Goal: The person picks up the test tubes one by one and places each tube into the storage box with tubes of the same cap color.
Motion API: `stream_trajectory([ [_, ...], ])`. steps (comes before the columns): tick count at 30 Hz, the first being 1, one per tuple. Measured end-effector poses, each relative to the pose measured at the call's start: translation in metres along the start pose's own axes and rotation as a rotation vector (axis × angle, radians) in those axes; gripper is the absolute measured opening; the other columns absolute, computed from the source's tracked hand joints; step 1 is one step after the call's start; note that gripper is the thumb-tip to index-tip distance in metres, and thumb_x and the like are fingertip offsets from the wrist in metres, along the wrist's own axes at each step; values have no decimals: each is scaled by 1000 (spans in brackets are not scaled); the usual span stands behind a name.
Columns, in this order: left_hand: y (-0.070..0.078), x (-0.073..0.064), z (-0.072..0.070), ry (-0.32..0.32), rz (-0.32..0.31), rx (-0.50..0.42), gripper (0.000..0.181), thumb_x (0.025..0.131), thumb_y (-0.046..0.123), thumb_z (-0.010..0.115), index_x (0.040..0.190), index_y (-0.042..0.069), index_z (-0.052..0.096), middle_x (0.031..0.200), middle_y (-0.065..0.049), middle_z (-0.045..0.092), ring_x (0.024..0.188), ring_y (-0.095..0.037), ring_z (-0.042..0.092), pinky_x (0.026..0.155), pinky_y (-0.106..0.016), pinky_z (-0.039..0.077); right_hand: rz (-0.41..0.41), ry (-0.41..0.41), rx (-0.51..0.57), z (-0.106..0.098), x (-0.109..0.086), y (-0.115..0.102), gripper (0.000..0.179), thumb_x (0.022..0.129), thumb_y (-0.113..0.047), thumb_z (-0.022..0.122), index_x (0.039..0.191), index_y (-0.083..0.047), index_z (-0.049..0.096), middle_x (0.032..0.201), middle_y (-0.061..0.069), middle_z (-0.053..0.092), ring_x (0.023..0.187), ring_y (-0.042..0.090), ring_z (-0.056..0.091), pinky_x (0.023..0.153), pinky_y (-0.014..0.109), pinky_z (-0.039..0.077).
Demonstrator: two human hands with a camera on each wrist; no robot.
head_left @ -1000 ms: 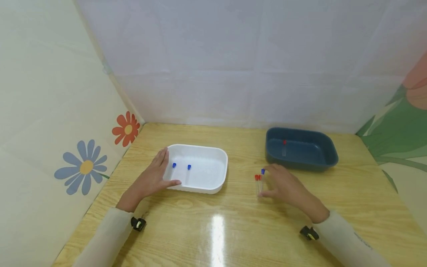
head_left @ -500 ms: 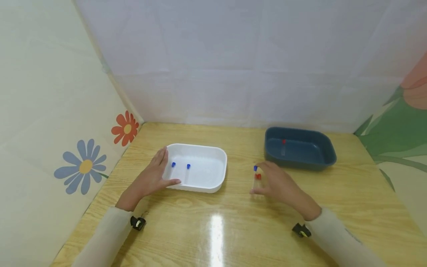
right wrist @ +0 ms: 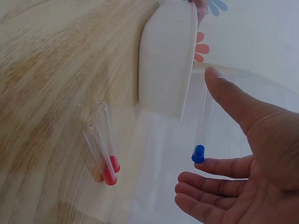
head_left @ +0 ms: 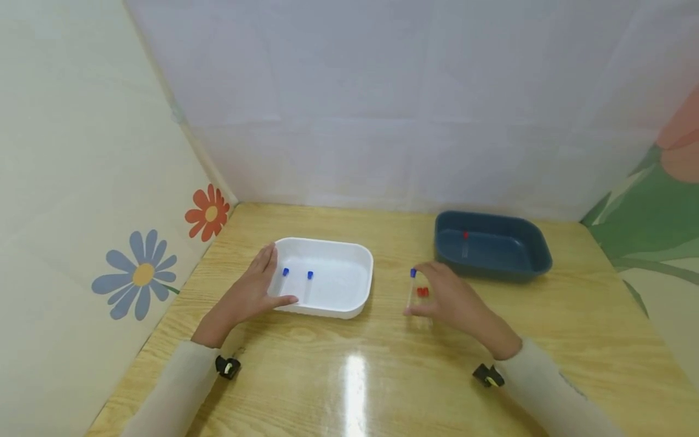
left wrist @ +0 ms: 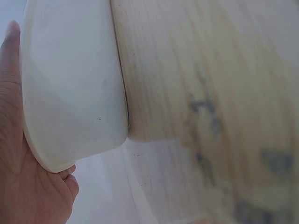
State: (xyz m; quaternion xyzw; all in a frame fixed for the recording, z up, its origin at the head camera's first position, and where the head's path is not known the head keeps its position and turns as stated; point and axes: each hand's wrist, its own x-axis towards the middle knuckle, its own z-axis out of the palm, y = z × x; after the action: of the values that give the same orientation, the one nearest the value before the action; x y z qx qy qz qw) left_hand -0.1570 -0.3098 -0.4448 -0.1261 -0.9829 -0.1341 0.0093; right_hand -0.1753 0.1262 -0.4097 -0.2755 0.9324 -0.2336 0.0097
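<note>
It's an off-white left sleeve (head_left: 170, 388) lower left, a matching right sleeve (head_left: 546, 383) lower right with a thin dark mark (head_left: 572, 389), plus chunky black gadgets (head_left: 227, 367) by both cuffs (head_left: 203, 346).

On the table (head_left: 295, 376), 2 tubes (head_left: 310, 275) lie in the left tray (head_left: 344, 279), 1 tube (head_left: 466, 235) in the right tray (head_left: 502, 267) farther back, and 2 loose tubes (right wrist: 99, 153) right of the left tray, near the right hand (head_left: 453, 295).

- Head: I'm looking forward and down across the table (head_left: 295, 382).
- Left wrist: I'm seeing the white tray (left wrist: 74, 84) close up.
- Right wrist: I'm facing that tray, shared by all views, farther off.
</note>
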Motion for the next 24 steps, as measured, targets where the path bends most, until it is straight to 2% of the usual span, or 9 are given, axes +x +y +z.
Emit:
stream_trajectory([
  [9, -2, 0, 0, 19, 6, 11, 129, 81, 75, 67, 160, -5, 3, 168, -23, 0, 155, -40, 4, 119, -60, 21, -56, 44, -4, 0, 5, -5, 93, 72, -50, 90, 141, 1, 53, 140, 22, 56, 130, 41, 52, 104, 55, 47],
  [16, -1, -1, 2, 11, 9, 5, 129, 81, 74, 67, 160, -5, 2, 169, -22, -1, 155, -40, 3, 120, -59, 20, -79, 65, 15, 1, 7, -13, 92, 71, -48, 91, 139, 1, 55, 138, 20, 57, 129, 39, 53, 104, 53, 48],
  [21, -1, -1, 1, 8, 4, 2, 129, 81, 74, 67, 160, -5, 3, 169, -20, -3, 155, -39, 2, 120, -59, 20, -117, 89, 8, 2, 12, -18, 91, 71, -49, 91, 139, 0, 55, 133, 15, 60, 111, 30, 58, 98, 48, 52],
  [24, 0, -2, 0, 4, 5, 1, 129, 81, 74, 67, 160, -5, 2, 169, -21, -4, 155, -40, 2, 120, -60, 19, -125, 90, 9, 1, 15, -21, 90, 71, -49, 90, 139, -1, 56, 131, 13, 61, 109, 29, 59, 96, 47, 53],
])
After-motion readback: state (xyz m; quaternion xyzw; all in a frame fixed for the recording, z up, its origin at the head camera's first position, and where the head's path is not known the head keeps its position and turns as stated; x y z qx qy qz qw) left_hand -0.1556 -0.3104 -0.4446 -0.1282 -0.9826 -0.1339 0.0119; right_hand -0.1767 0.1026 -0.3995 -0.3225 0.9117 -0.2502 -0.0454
